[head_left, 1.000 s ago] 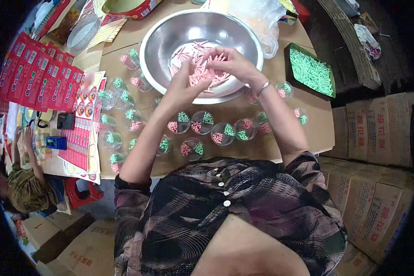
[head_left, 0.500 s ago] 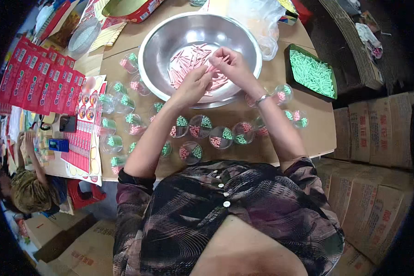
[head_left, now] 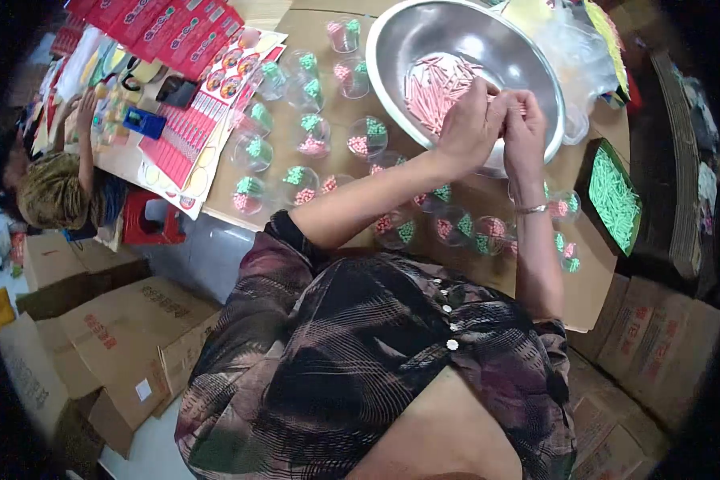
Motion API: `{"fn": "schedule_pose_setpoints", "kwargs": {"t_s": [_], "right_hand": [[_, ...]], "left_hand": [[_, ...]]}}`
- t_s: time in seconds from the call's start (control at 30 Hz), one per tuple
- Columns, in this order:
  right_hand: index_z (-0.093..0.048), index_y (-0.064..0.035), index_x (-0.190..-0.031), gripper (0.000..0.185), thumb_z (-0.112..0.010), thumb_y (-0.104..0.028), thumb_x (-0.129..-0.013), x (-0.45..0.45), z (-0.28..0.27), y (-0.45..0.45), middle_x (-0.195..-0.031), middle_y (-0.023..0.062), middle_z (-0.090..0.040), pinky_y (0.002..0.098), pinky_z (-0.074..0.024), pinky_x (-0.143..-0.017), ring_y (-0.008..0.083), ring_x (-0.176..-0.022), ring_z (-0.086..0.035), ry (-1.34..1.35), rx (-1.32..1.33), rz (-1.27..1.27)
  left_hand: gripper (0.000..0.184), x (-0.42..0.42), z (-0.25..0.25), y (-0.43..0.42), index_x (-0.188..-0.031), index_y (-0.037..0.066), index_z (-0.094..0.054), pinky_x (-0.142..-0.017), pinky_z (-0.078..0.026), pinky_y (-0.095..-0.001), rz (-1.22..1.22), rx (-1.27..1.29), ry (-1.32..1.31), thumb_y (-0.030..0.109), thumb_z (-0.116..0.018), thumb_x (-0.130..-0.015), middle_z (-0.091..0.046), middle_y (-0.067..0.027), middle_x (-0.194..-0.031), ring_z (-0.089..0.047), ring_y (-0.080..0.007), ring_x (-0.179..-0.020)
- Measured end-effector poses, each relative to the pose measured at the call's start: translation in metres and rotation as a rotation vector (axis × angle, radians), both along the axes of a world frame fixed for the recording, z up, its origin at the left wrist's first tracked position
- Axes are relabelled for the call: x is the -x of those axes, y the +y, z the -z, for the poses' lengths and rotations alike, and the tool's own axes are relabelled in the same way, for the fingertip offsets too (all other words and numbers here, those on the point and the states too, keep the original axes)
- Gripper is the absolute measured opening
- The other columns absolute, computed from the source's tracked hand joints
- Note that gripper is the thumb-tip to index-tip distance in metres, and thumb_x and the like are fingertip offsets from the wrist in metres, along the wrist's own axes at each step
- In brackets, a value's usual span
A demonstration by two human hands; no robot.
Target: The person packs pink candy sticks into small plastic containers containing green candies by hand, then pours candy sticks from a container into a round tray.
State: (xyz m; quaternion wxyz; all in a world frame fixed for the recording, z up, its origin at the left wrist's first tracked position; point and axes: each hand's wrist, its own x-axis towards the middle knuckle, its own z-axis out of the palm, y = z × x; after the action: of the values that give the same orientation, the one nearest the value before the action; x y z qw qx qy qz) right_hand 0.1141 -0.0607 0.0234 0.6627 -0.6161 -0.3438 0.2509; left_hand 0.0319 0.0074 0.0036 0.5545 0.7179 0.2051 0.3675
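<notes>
Shirt: the patterned shirt (head_left: pixel 336 344) is filling the near part of the view, its pale buttons running down the front.
Worktop: the brown worktop (head_left: pixel 584 296) is spreading out beyond the shirt, carrying the cups, bowl and tray.
Cups: many clear cups (head_left: pixel 368 138) are standing to the left of the bowl and on its near side, some partly hidden by the arms; most are showing green and pink stick ends in separate clusters.
Left hand: the left hand (head_left: pixel 468 132) is reaching over the near right part of the bowl, its fingers curling inward.
Right hand: the right hand (head_left: pixel 524 132) is meeting it there, its fingers bent, a bracelet (head_left: pixel 532 210) circling the wrist.
Grip: the hands are working close together, fingertips to fingertips; what they are pinching is hidden, so it cannot be told.
Bowl: the large metal bowl (head_left: pixel 392 48) is sitting beneath and beyond the hands.
Pink sticks: the loose pink sticks (head_left: pixel 436 88) are lying in a heap on the bowl's bottom, left of the fingers.
Tray: a dark green tray (head_left: pixel 587 178) is resting right of the bowl, holding green sticks (head_left: pixel 614 200).
Bag: a clear plastic bag (head_left: pixel 572 64) is lying just beside the bowl's far right rim.
Left side: printed sheets (head_left: pixel 204 164) are lying near a blue box (head_left: pixel 144 122), with red packets (head_left: pixel 168 28) spreading farther off.
Far left: another person (head_left: pixel 56 188) is bending over that side, near a red stool (head_left: pixel 148 220).
</notes>
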Motion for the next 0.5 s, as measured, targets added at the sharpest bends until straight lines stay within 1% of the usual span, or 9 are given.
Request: {"fn": "schedule_pose_setpoints", "kwargs": {"t_s": [0.07,0.1,0.17,0.27,0.33,0.37,0.4,0.47,0.5], "right_hand": [[-0.057,-0.0034,-0.096,0.014,-0.053,-0.017,-0.097,0.012,-0.008,0.0,-0.077,0.0006,-0.056,0.0178,-0.0425,-0.055,0.0051,-0.062,-0.049,0.089,0.013,-0.041],[-0.059,-0.0025,-0.099,0.015,-0.054,-0.017,-0.097,0.016,-0.011,0.0,-0.081,0.0009,-0.058,0.018,-0.0444,-0.059,0.0054,-0.066,-0.051,0.167,0.012,-0.131],[-0.063,-0.0011,-0.102,0.015,-0.058,-0.012,-0.093,0.027,-0.022,-0.001,-0.083,0.002,-0.062,0.0175,-0.0466,-0.064,0.0056,-0.068,-0.054,0.371,-0.016,-0.215],[-0.065,-0.001,-0.102,0.015,-0.061,-0.01,-0.091,0.033,-0.026,0.0,-0.083,0.0027,-0.064,0.0173,-0.0476,-0.065,0.0058,-0.069,-0.056,0.304,0.005,-0.262],[-0.067,-0.0008,-0.103,0.016,-0.064,-0.007,-0.088,0.03,-0.029,-0.005,-0.084,0.0033,-0.065,0.017,-0.0487,-0.066,0.0059,-0.071,-0.058,0.227,0.025,-0.29],[-0.067,-0.0008,-0.103,0.016,-0.064,-0.007,-0.088,0.028,-0.03,-0.008,-0.084,0.0033,-0.065,0.017,-0.0487,-0.066,0.0059,-0.071,-0.058,0.221,0.027,-0.276],[-0.066,-0.0005,-0.104,0.017,-0.064,-0.006,-0.088,0.025,-0.031,-0.01,-0.083,0.0035,-0.065,0.0169,-0.0488,-0.066,0.0063,-0.071,-0.058,0.209,0.053,-0.262],[-0.066,0.0001,-0.105,0.019,-0.065,-0.005,-0.087,0.017,-0.031,-0.016,-0.083,0.0039,-0.065,0.0168,-0.0491,-0.068,0.007,-0.071,-0.059,0.186,0.101,-0.224],[-0.066,0.0004,-0.106,0.02,-0.065,-0.004,-0.087,0.013,-0.032,-0.02,-0.082,0.0041,-0.065,0.0167,-0.0493,-0.068,0.0074,-0.071,-0.06,0.177,0.125,-0.205]], "left_hand": [[0.022,0.013,-0.003,0.001,-0.097,0.002,-0.046,-0.05,-0.045,-0.0323,-0.095,-0.122,0.05,0.023,-0.046,-0.097,-0.058,-0.0112,-0.07,-0.056,-0.0214,-0.054],[0.022,0.019,-0.006,0.001,-0.097,0.002,-0.046,-0.05,-0.045,-0.0323,-0.1,-0.123,0.051,0.023,-0.046,-0.097,-0.058,-0.0112,-0.07,-0.056,-0.0214,-0.054],[0.017,0.03,-0.01,0.003,-0.094,0.002,-0.046,-0.044,-0.043,-0.0327,-0.233,-0.165,-0.181,0.018,-0.051,-0.095,-0.056,-0.0072,-0.064,-0.052,-0.0209,-0.047],[0.013,0.05,-0.015,0.011,-0.093,0.003,-0.047,-0.046,-0.042,-0.0298,-0.217,-0.115,-0.234,0.013,-0.055,-0.092,-0.055,-0.0062,-0.069,-0.052,-0.0188,-0.052],[0.016,0.079,-0.029,0.022,-0.098,0.003,-0.05,-0.056,-0.045,-0.029,-0.113,-0.25,-0.004,0.013,-0.058,-0.089,-0.056,-0.0071,-0.078,-0.054,-0.0189,-0.065],[0.027,0.099,-0.034,0.032,-0.104,0.003,-0.051,-0.072,-0.045,-0.0326,-0.225,-0.494,0.056,0.015,-0.063,-0.084,-0.056,-0.0095,-0.09,-0.053,-0.0205,-0.08],[0.042,0.118,-0.023,0.048,-0.111,0.002,-0.051,-0.084,-0.042,-0.0376,-0.309,-0.597,0.21,0.019,-0.07,-0.078,-0.054,-0.0113,-0.102,-0.051,-0.0229,-0.094],[0.054,0.169,-0.03,0.063,-0.116,0.003,-0.05,-0.089,-0.041,-0.0381,-0.371,-0.685,0.592,0.021,-0.076,-0.072,-0.051,-0.0118,-0.11,-0.048,-0.0249,-0.101],[0.065,0.193,-0.012,0.076,-0.121,0.002,-0.048,-0.093,-0.041,-0.0391,-0.346,-0.649,0.684,0.023,-0.078,-0.068,-0.049,-0.0138,-0.114,-0.046,-0.0273,-0.106]]}}
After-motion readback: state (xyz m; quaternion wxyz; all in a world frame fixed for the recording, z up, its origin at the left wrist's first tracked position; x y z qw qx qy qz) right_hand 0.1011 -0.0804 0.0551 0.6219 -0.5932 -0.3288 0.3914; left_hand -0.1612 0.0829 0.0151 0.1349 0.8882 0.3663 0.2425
